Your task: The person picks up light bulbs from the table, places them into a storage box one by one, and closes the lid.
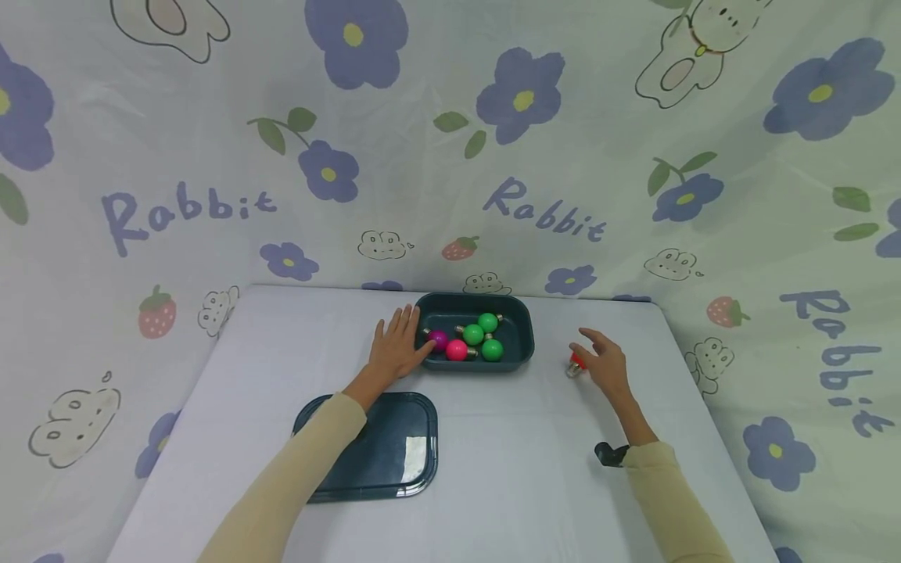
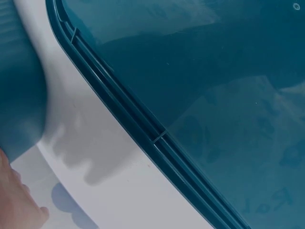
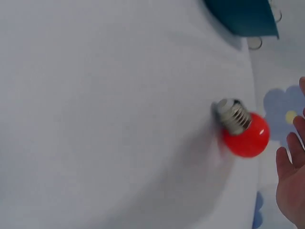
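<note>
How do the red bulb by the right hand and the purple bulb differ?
Place: the red bulb is outside the bin; the purple bulb is inside it.
Pose, head view: the red bulb's base points toward the person; the purple bulb's points away, up-left.
Shared: round globe, screw base.

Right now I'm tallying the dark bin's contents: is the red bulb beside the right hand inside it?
No, the head view shows the red bulb outside the dark bin, to its right, beside the right hand.
</note>
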A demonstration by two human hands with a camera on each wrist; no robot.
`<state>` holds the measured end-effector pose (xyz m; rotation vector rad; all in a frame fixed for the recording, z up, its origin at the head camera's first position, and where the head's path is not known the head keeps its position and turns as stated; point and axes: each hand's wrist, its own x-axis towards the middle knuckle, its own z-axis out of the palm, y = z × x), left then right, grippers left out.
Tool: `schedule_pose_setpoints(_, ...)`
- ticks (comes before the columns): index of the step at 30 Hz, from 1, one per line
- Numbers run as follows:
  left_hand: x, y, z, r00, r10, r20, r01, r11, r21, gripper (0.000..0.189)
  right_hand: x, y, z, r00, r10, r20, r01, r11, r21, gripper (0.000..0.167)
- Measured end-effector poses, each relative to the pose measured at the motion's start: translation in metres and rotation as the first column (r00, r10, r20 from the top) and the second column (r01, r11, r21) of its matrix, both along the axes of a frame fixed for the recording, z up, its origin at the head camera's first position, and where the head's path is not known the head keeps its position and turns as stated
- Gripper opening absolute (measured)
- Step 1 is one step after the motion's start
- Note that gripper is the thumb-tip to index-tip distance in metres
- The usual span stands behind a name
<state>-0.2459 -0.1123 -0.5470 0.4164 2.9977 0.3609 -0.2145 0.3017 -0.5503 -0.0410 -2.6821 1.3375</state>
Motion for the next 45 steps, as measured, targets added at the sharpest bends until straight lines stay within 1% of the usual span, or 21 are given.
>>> schedule_pose_setpoints(4,0.002,0.0,0.004,1.0,0.004,0.014,-0.003,1.0,-0.011,0.085,0.002,0.01,-0.011,0.997,-0.052,0.048,0.054,0.997,-0.046,0.049)
schedule_pose_setpoints(7,0.002,0.0,0.005,1.0,0.002,0.016,-0.002,1.0,-0.017,0.086,0.003,0.015,-0.018,0.994,-0.065,0.087,0.074,0.992,-0.101,0.052)
schedule_pose_setpoints(12,0.001,0.001,0.003,1.0,-0.001,0.019,0.002,1.0,-0.022,0.085,0.006,0.02,-0.026,0.986,-0.075,0.149,0.109,0.966,-0.233,0.058)
schedule_pose_setpoints(14,0.0,0.0,0.002,1.0,-0.002,0.018,0.002,1.0,-0.02,0.086,0.007,0.021,-0.028,0.982,-0.085,0.17,0.128,0.956,-0.265,0.06)
schedule_pose_setpoints(16,0.0,0.0,0.001,1.0,-0.001,0.019,0.002,1.0,-0.016,0.086,0.007,0.021,-0.029,0.978,-0.091,0.19,0.143,0.949,-0.281,0.064)
schedule_pose_setpoints(20,0.001,0.001,0.002,1.0,-0.001,0.017,0.002,1.0,-0.014,0.086,0.007,0.022,-0.032,0.966,-0.119,0.229,0.182,0.943,-0.278,0.065)
schedule_pose_setpoints(25,0.003,0.001,0.005,1.0,-0.003,0.007,0.003,1.0,-0.008,0.086,0.01,0.019,-0.035,0.949,-0.145,0.281,0.22,0.942,-0.255,0.059)
schedule_pose_setpoints(28,0.002,0.001,0.004,1.0,-0.001,0.009,0.001,1.0,0.001,0.086,0.012,0.017,-0.035,0.947,-0.139,0.288,0.209,0.952,-0.226,0.054)
schedule_pose_setpoints(32,0.001,0.0,0.002,1.0,0.003,0.003,-0.003,1.0,0.007,0.084,0.015,0.015,-0.034,0.949,-0.127,0.289,0.186,0.965,-0.186,0.053)
schedule_pose_setpoints(36,-0.001,0.0,-0.001,1.0,0.0,0.002,0.0,1.0,0.007,0.084,0.016,0.015,-0.032,0.949,-0.123,0.29,0.183,0.964,-0.19,0.052)
schedule_pose_setpoints(40,-0.001,0.0,-0.002,1.0,-0.008,-0.004,0.008,1.0,0.004,0.084,0.014,0.013,-0.028,0.963,-0.103,0.25,0.158,0.965,-0.211,0.053)
schedule_pose_setpoints(45,0.0,0.0,0.001,1.0,-0.005,-0.003,0.005,1.0,0.017,0.084,0.007,0.004,-0.016,0.981,-0.07,0.183,0.111,0.967,-0.228,0.056)
